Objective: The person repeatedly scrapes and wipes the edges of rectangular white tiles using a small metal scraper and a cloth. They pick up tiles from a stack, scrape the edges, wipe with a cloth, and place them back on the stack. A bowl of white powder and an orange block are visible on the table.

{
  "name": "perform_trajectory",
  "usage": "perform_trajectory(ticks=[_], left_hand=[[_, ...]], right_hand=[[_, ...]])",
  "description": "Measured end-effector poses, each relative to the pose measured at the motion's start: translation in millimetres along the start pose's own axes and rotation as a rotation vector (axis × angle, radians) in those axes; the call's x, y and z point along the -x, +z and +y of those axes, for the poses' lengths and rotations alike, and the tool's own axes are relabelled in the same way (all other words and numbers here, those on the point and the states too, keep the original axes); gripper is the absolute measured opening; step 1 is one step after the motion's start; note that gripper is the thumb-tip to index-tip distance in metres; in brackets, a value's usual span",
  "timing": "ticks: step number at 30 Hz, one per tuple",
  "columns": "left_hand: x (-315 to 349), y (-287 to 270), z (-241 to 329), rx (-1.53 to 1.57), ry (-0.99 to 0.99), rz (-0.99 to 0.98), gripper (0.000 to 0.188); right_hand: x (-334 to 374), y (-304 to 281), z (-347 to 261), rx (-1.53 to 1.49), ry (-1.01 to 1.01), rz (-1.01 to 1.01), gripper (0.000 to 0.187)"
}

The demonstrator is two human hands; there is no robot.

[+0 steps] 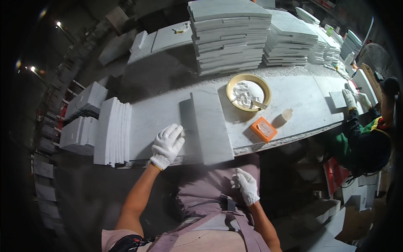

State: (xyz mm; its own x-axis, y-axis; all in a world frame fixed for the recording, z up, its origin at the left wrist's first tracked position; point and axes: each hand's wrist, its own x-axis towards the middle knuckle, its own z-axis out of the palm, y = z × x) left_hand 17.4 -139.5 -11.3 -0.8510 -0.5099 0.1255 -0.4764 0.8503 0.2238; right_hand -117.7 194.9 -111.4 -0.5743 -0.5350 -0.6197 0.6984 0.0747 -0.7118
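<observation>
My left hand (168, 143), in a white knit glove, is over the near part of the pale stone worktop (147, 117), its fingers stretched out and nothing in them. Just right of it is a long white marble slab (211, 126), whose near end juts past the worktop's front edge; a dark shadow runs along its left side. My right hand (245, 185), gloved too, is in front of my lap, below the slab's near end and apart from it. Its fingers are curled in; whatever they hold, if anything, is hidden.
Several marble slabs (113, 130) stand on edge at the left. A yellow basin (228, 94) with white pieces, an orange box (263, 129) and a small bottle (287, 114) are right of the slab. Tall tile stacks (231, 40) rise behind. A co-worker's gloved hands (349, 99) touch a tile.
</observation>
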Motion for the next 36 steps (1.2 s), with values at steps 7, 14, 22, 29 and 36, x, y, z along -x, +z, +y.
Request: perform_trajectory(ticks=[7, 14, 22, 29, 36], left_hand=[[35.0, 62.2, 5.2, 0.031, -0.102, 0.174, 0.051], [25.2, 68.3, 8.2, -0.056, -0.237, 0.281, 0.054], [-22.3, 84.0, -16.7, -0.160, 0.002, 0.323, 0.037], [-101.8, 48.2, -58.6, -0.217, -0.323, 0.119, 0.034], [-56.5, 7.4, -29.9, -0.068, 0.334, -0.785, 0.022]], right_hand=[[31.4, -50.6, 12.7, 0.178, 0.089, 0.043, 0.030], [8.0, -39.8, 17.1, 0.370, 0.082, 0.028, 0.031], [8.3, -4.3, -18.3, 0.290, 0.192, 0.093, 0.024], [-4.0, -11.1, -16.2, 0.590, 0.071, 0.012, 0.015], [-1.9, -12.0, -22.5, 0.390, 0.159, 0.074, 0.035]])
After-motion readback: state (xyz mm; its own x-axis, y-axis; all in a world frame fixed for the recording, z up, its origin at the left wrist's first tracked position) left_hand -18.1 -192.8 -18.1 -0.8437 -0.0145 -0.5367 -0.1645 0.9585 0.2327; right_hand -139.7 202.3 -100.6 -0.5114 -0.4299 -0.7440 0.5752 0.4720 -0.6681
